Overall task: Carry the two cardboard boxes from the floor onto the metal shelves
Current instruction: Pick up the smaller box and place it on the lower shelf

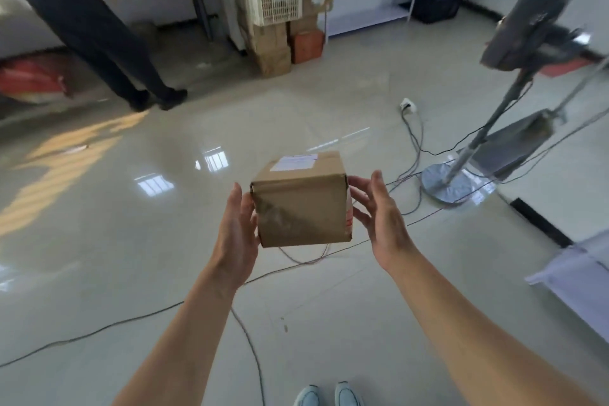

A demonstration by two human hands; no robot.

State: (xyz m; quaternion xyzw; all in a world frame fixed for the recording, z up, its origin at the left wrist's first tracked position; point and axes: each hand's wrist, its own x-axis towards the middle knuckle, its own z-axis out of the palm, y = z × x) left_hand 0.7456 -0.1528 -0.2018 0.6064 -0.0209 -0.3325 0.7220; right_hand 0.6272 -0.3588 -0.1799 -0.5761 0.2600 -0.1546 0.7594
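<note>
A small brown cardboard box (pixel 301 204) with a white label on top is held off the floor in front of me. My left hand (pixel 235 234) presses flat against its left side. My right hand (pixel 379 217) grips its right side with fingers spread. White metal shelves (pixel 369 13) stand against the far wall, and the corner of another pale shelf (pixel 573 277) shows at the right edge. I cannot tell which other box is the second one.
Cables (pixel 250 349) trail across the glossy tiled floor. A standing fan (pixel 461 175) and a power strip (pixel 408 106) are at the right. A stack of crates and cartons (pixel 276 10) is at the back, and a person in dark trousers (pixel 99 30) stands at a table, back left.
</note>
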